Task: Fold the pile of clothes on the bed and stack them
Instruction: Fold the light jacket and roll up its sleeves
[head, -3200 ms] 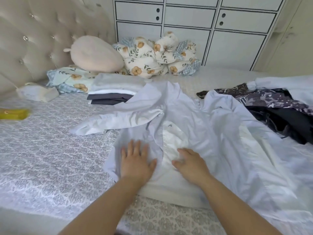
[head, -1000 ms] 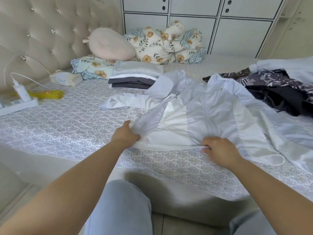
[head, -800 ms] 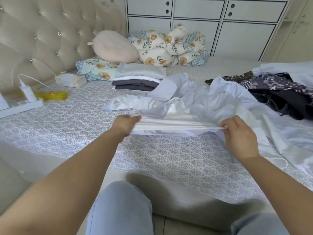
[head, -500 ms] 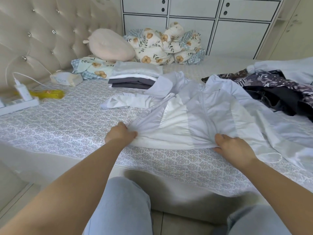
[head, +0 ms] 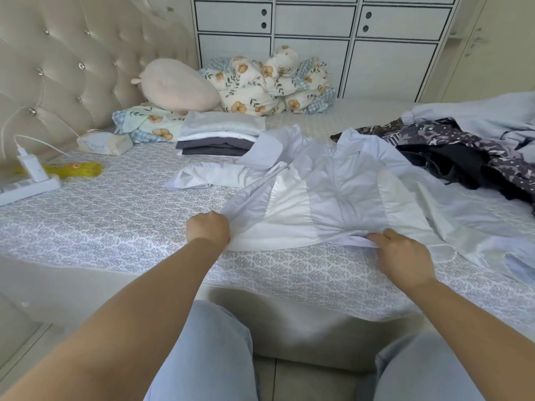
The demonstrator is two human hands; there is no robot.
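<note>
Left hand [head: 208,230] and right hand [head: 403,256] each gripped the near hem of the pale jacket [head: 333,195], spread flat on the bed [head: 115,221] between the folded stack [head: 220,137] and the unfolded pile [head: 463,151].

patterned bed [head: 115,227] under clothes [head: 333,198]

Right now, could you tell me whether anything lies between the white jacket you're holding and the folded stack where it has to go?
Nothing foreign does. Both hands, left and right, grip the white jacket's hem. The folded stack sits beyond its hood, which reaches the stack's near corner. The jacket's left sleeve sprawls on the bedspread in front of the stack.
</note>
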